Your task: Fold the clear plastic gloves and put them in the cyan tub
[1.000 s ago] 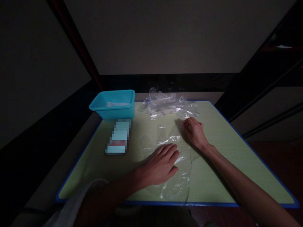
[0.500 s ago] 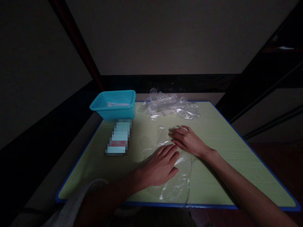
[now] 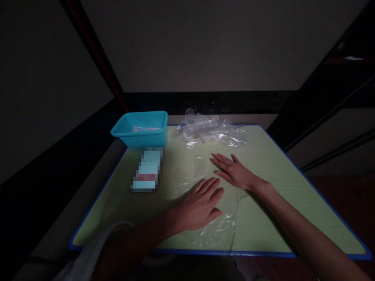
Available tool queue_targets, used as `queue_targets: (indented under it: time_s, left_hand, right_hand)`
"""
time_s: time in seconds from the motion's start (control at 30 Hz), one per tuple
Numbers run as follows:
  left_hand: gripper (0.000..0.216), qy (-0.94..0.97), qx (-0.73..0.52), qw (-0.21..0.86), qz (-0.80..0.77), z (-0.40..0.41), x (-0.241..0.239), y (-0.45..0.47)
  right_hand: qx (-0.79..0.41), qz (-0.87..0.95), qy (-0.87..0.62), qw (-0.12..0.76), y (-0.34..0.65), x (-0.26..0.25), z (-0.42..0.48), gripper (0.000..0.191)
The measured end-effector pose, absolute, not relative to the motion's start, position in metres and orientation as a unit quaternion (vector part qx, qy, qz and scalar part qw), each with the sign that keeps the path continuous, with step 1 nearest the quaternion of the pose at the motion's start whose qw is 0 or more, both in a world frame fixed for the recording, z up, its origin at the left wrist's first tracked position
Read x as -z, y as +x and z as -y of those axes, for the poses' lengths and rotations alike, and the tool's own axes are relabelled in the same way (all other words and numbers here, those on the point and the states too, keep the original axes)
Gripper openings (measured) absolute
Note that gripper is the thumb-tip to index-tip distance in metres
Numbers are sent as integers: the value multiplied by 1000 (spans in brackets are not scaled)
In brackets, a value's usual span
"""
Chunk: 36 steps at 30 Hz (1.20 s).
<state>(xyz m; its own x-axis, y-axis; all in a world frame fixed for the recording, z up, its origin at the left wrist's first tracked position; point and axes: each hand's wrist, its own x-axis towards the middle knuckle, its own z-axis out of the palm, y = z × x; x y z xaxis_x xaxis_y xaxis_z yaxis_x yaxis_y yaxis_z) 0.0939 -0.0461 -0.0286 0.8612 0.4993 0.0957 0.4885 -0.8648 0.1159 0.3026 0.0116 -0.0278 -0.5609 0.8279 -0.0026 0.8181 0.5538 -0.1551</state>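
Note:
A clear disposable plastic glove (image 3: 216,233) lies spread flat on the table, its finger parts pointing away from me and its cuff near the front edge. My left hand (image 3: 200,205) rests palm down across its middle, fingers stretched out. Over the glove's upper right side lies my right hand (image 3: 234,171), flat, with its fingers spread and pointing left. Both hands hide parts of the glove, and neither grasps anything. Behind them is a crumpled pile of clear plastic gloves (image 3: 211,130).
A turquoise plastic basin (image 3: 143,139) stands at the back left with something pale and clear inside. In front of it lies a pixelated, phone-like flat object (image 3: 148,169). The light green table (image 3: 281,203) has a blue rim, and a wall rises behind it.
My right hand has flattened, its fingers spreading out on the glove and table. The left hand stays almost where it was. The glove near the cuff looks slightly smoother.

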Motion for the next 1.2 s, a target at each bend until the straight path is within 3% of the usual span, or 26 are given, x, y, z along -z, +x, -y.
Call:
queue_targets:
  time_s: [0.83, 1.2]
  left_hand:
    - [61, 966, -55, 46, -247, 46, 34, 91]
    - [60, 972, -44, 54, -226, 43, 32, 90]
  right_hand:
    - [-14, 846, -532, 5, 313, 34, -23, 58]
    - [-28, 814, -578, 47, 326, 28, -21, 58]
